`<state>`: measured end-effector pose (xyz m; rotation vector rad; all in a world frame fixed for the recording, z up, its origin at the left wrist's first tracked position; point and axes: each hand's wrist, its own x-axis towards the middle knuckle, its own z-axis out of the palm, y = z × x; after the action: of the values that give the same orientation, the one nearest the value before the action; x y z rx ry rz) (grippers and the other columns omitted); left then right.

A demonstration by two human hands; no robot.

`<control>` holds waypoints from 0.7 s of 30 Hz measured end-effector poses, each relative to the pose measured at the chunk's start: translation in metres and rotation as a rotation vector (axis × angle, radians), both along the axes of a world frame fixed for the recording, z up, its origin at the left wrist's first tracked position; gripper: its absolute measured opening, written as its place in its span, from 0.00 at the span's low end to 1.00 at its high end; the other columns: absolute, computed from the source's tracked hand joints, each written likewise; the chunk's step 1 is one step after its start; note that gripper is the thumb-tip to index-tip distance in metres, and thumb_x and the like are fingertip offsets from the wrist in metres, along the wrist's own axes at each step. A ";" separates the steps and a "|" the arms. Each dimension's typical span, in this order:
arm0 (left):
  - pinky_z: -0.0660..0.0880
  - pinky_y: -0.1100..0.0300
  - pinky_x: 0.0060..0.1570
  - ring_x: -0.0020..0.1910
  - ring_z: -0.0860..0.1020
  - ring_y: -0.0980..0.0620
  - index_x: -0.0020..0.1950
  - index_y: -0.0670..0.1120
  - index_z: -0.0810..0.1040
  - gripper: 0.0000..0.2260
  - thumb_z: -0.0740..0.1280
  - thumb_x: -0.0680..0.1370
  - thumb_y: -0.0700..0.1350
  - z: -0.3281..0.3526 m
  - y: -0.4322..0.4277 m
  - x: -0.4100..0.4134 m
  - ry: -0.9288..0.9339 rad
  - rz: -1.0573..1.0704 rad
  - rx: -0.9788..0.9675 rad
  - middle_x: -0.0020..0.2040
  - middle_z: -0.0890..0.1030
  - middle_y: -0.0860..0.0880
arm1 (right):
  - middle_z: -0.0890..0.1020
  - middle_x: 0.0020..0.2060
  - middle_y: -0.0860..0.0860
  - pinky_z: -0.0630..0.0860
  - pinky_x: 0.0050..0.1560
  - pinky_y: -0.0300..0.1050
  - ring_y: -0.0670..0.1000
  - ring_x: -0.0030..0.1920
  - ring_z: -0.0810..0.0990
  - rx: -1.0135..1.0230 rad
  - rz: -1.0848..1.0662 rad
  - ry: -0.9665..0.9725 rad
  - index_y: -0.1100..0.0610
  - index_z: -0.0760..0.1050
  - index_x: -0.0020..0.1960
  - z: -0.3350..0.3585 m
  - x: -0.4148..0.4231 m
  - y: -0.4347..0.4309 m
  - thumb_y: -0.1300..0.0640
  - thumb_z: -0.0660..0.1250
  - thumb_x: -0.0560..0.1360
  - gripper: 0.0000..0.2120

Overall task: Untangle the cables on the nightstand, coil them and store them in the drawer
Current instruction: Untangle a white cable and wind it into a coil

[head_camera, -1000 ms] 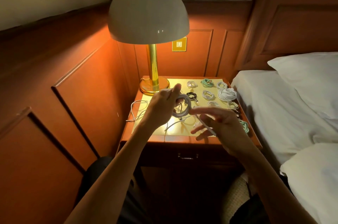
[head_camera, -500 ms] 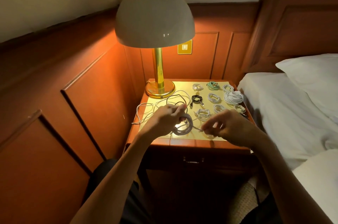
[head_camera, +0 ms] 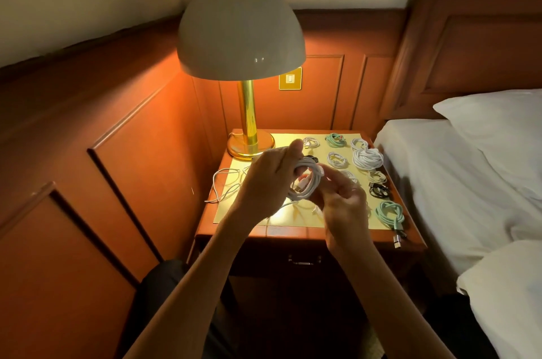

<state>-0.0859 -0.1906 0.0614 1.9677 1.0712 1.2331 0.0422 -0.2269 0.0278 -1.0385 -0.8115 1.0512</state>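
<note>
Your left hand [head_camera: 268, 182] grips a white cable coil [head_camera: 306, 185], fingers curled round it, above the middle of the nightstand [head_camera: 305, 237]. Your right hand [head_camera: 344, 209] pinches the cable at the coil's right side. Finished coils [head_camera: 368, 159] lie along the right edge. A loose white cable [head_camera: 224, 185] sprawls at the left edge. The drawer [head_camera: 303, 260] below the front edge is closed.

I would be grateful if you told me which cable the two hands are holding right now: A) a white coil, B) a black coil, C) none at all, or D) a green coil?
A: the left hand and right hand both grip the white coil, while a green coil and a black coil lie on the nightstand.
</note>
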 end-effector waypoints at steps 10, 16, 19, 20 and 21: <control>0.74 0.71 0.34 0.30 0.78 0.60 0.40 0.44 0.81 0.23 0.54 0.85 0.53 -0.011 0.009 0.004 0.119 0.302 0.223 0.32 0.79 0.53 | 0.85 0.54 0.55 0.76 0.56 0.50 0.55 0.56 0.81 -0.277 0.495 0.495 0.56 0.81 0.59 0.006 -0.001 -0.001 0.60 0.65 0.77 0.12; 0.71 0.76 0.32 0.27 0.75 0.65 0.40 0.42 0.81 0.22 0.55 0.85 0.50 -0.016 0.014 0.004 0.176 0.342 0.315 0.32 0.78 0.54 | 0.84 0.55 0.56 0.75 0.56 0.51 0.56 0.57 0.80 -0.275 0.533 0.458 0.56 0.83 0.58 0.009 0.001 -0.002 0.51 0.64 0.79 0.14; 0.73 0.73 0.31 0.29 0.78 0.61 0.40 0.44 0.80 0.21 0.55 0.85 0.51 -0.014 0.019 0.003 0.188 0.301 0.275 0.32 0.78 0.53 | 0.85 0.54 0.55 0.80 0.52 0.48 0.55 0.55 0.83 -0.227 0.472 0.261 0.57 0.81 0.61 0.011 0.001 0.001 0.61 0.71 0.76 0.14; 0.72 0.73 0.32 0.30 0.78 0.60 0.39 0.44 0.80 0.21 0.55 0.85 0.51 -0.010 0.021 0.002 0.203 0.298 0.270 0.32 0.78 0.53 | 0.85 0.54 0.56 0.81 0.52 0.48 0.56 0.53 0.84 -0.205 0.448 0.239 0.59 0.81 0.61 0.012 0.001 0.000 0.63 0.71 0.75 0.14; 0.71 0.74 0.32 0.30 0.77 0.60 0.39 0.45 0.79 0.21 0.55 0.85 0.51 -0.006 0.023 0.002 0.214 0.301 0.272 0.32 0.77 0.53 | 0.86 0.53 0.57 0.82 0.51 0.49 0.56 0.52 0.85 -0.176 0.412 0.202 0.60 0.80 0.60 0.014 0.001 -0.001 0.63 0.71 0.75 0.14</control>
<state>-0.0838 -0.1675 0.0550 2.2429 1.4115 1.4101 0.0436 -0.2278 0.0416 -0.9104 -0.7946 1.5752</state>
